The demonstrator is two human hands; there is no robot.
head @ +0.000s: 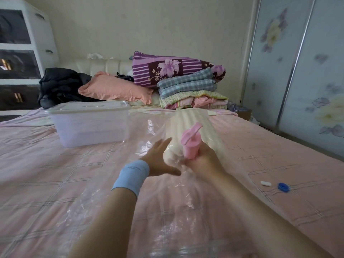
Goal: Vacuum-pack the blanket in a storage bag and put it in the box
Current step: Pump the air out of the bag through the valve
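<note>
Two hands on the air-pumping step: right hand (202, 162) curled around pink pump (191, 144), on storage bag (149, 130); left hand (158, 157) flat, fingers straight, against cream blanket (188, 123) just ahead. Next, likely: pump flat, then open lidded box (89, 127), ahead-left of left hand.

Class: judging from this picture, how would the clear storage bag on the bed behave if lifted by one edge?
Probably floppy: the storage bag lies wrinkled and flat on the bed. Likely slippery, since its film is glossy. It would likely sag toward the blanket bulging inside.
</note>
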